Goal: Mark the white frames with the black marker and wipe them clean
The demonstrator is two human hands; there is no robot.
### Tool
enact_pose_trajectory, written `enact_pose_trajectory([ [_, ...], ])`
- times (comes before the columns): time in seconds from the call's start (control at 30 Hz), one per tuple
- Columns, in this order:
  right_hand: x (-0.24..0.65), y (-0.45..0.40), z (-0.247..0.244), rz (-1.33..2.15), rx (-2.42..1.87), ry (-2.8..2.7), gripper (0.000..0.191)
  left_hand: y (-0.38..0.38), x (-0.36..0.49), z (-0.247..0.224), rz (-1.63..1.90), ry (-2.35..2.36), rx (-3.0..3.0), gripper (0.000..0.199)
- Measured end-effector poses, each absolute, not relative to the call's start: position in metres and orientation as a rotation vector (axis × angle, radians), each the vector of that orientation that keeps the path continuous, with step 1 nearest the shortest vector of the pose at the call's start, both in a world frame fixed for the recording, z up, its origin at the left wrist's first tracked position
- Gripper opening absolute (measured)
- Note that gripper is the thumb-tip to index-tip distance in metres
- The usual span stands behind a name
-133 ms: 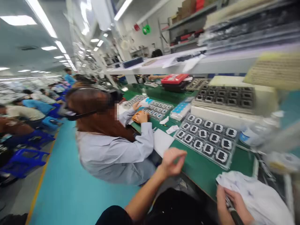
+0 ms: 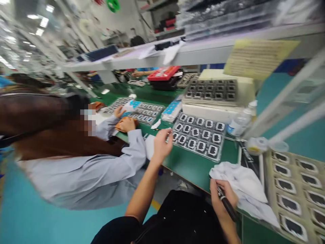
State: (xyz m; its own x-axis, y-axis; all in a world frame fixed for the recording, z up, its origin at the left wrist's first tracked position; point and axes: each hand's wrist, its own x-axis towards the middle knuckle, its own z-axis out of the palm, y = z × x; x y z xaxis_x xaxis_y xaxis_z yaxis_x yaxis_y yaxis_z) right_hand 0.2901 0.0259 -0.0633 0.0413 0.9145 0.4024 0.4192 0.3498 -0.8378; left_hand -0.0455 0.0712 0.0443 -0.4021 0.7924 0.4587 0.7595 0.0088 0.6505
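Note:
My left hand (image 2: 161, 145) is over the bench beside the left edge of a clear tray (image 2: 215, 156) of white-framed black parts. Its fingers are curled together in a pinch; whether anything is between them is hidden. My right hand (image 2: 223, 195), at the bench's front edge, is closed around a dark pen-like tool (image 2: 228, 206) with a shiny metal section. Against that hand rests a crumpled white cloth (image 2: 243, 183).
A co-worker in a grey sleeve (image 2: 122, 154) sits at my left, hands on an orange cloth (image 2: 124, 124). At right lies a beige tray (image 2: 294, 173) of framed parts. A bottle (image 2: 238, 123) stands behind; a shelf (image 2: 203, 56) crosses above.
The view has swung right, bringing the beige tray into sight. My left hand has moved forward to the clear tray's left edge. My right hand keeps the pen-like tool by the cloth.

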Motion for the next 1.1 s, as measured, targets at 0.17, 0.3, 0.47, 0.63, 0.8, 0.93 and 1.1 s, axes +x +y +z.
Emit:
enact_pose_trajectory([
  [0.17,0.290,0.021,-0.050,0.689,-1.236,-1.535,0.025,0.117,-0.079,0.042,0.882,2.335,1.636,0.008],
  [0.3,0.292,0.021,-0.039,0.684,-1.183,-1.580,0.020,0.119,-0.075,0.029,0.672,2.352,1.623,0.017],
  [0.47,0.292,0.024,-0.032,0.734,-1.169,-1.597,0.016,0.112,-0.074,0.021,0.692,2.343,1.605,0.016],
  [0.63,0.290,0.023,-0.028,0.861,-1.161,-1.477,0.018,0.086,-0.061,0.017,0.951,2.287,1.523,0.016],
  [0.8,0.279,0.020,-0.017,0.968,-1.171,-1.202,0.017,0.056,0.006,0.012,1.564,1.706,1.070,0.045],
  [0.93,0.269,0.030,-0.003,0.928,-1.097,-1.202,0.016,0.043,0.070,0.002,1.359,1.369,0.901,0.055],
  [1.1,0.262,0.050,0.001,0.947,-0.995,-1.346,0.016,0.042,0.097,-0.009,1.267,1.255,0.869,0.050],
])
